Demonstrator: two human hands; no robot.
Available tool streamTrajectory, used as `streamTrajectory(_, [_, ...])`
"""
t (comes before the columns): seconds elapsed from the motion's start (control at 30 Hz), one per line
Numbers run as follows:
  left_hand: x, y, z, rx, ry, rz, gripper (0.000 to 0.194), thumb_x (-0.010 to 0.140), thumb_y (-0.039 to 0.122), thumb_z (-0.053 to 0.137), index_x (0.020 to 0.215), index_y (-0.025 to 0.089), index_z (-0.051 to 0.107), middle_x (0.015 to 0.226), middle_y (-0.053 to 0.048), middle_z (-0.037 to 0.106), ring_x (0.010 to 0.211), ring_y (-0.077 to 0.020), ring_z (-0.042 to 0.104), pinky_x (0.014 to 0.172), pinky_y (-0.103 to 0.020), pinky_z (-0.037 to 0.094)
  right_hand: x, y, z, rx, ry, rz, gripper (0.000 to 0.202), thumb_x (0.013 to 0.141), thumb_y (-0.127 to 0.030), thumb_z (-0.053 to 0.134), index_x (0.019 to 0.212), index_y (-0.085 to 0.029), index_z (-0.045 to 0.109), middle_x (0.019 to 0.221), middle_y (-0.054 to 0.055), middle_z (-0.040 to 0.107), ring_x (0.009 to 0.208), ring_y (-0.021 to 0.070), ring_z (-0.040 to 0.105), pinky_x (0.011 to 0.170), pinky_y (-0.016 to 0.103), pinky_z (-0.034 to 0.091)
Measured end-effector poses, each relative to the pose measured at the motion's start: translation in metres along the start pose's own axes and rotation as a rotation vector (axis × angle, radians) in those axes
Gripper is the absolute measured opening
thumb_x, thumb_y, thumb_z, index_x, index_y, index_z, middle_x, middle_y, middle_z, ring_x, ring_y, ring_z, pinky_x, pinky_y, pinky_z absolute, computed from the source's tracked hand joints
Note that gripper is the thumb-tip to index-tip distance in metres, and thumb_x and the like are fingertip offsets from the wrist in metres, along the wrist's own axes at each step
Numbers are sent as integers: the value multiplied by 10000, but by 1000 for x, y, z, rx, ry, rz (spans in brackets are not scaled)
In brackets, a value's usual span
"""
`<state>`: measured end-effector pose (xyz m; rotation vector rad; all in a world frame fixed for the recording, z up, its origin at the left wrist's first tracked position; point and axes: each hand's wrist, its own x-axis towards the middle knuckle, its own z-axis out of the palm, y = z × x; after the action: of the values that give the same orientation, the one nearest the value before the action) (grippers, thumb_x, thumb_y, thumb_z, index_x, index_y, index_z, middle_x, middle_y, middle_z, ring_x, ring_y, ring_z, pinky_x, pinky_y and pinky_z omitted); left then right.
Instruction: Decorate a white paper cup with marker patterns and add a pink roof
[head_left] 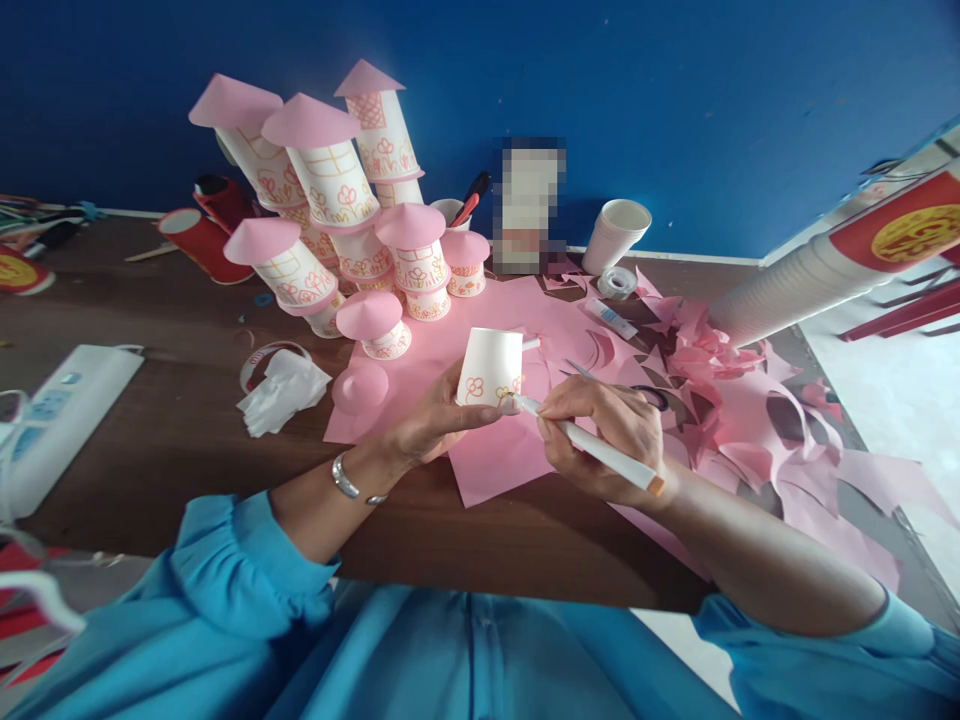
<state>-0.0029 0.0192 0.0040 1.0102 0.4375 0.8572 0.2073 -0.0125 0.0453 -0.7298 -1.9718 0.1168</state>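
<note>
Decoration of a white cup, viewed from the wearer's head. The white cup (489, 362) was held above the pink paper (491, 465) at the middle of the table (300, 545), with flowers drawn in orange and yellow along its lower part. The left hand (439, 418) gripped it, thumb along the lower edge. The right hand (611, 430) was closed around a white marker (615, 460) with an orange end, its tip at or very near the cup's lower right edge.

The cup was probably of thin paper: light, fairly stiff along its edge, softer and easily dented at the wall, and perhaps a little slick. A gentle hold at the firmer edge, clear of the drawing (fresh ink might smear), seemed the safest.

Behind it stood decorated towers (337, 185) with pink cone roofs. On the right, a stack of cups (780, 285) bore a red band with a yellow emblem, in which no word could be read; the print on the small white tube (611, 318) was likewise too small to make out.
</note>
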Motion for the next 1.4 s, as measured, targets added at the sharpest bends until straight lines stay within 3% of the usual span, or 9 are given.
streamTrajectory(0.17, [0, 0, 0, 10, 1, 3, 610, 832, 362, 918, 1394, 260, 703, 1044, -52, 786, 1065, -237, 708, 928, -338, 553, -1, -1, 1, -5, 5, 11, 263, 864, -22, 634, 970, -260, 601, 718, -39, 706, 554, 139, 682, 514, 249, 491])
streamTrajectory(0.47, [0, 2, 1, 14, 12, -27, 732, 843, 371, 909, 1513, 273, 632, 1101, -70, 778, 1162, -275, 707, 975, -377, 559, 0, -2, -1, -15, -23, 16, 239, 890, -34, 620, 947, -262, 580, 707, -40, 705, 552, 125, 675, 518, 241, 501])
streamTrajectory(0.7, [-1, -2, -1, -1, -6, 19, 428, 865, 325, 887, 1270, 254, 767, 1018, -45, 775, 1110, -241, 707, 972, -358, 556, -1, -2, 0, 18, -21, 23, 216, 905, -55, 622, 947, -263, 580, 718, -37, 706, 563, 128, 676, 518, 245, 500])
streamTrajectory(0.9, [1, -3, -1, 20, -21, 24, 547, 855, 358, 896, 1366, 248, 734, 1009, -58, 774, 1152, -261, 691, 1005, -371, 537, -3, -1, 1, 34, -27, 26, 191, 917, -70, 632, 956, -253, 591, 742, -23, 721, 582, 130, 690, 524, 240, 512])
streamTrajectory(1.23, [-3, -6, -7, -10, 1, 10, 356, 850, 343, 905, 1167, 228, 789, 1094, -48, 744, 1021, -196, 665, 970, -342, 535, 8, -6, -12, 66, -3, 64, 225, 913, -52, 644, 1004, -254, 605, 736, -4, 718, 619, 164, 729, 529, 269, 589])
streamTrajectory(1.4, [-3, -6, -6, 7, 18, -6, 526, 837, 370, 917, 1319, 257, 738, 1097, -40, 740, 1020, -198, 661, 952, -333, 531, 6, -5, -11, 27, -26, 40, 206, 918, -58, 642, 999, -243, 600, 739, -24, 718, 615, 143, 730, 521, 237, 567])
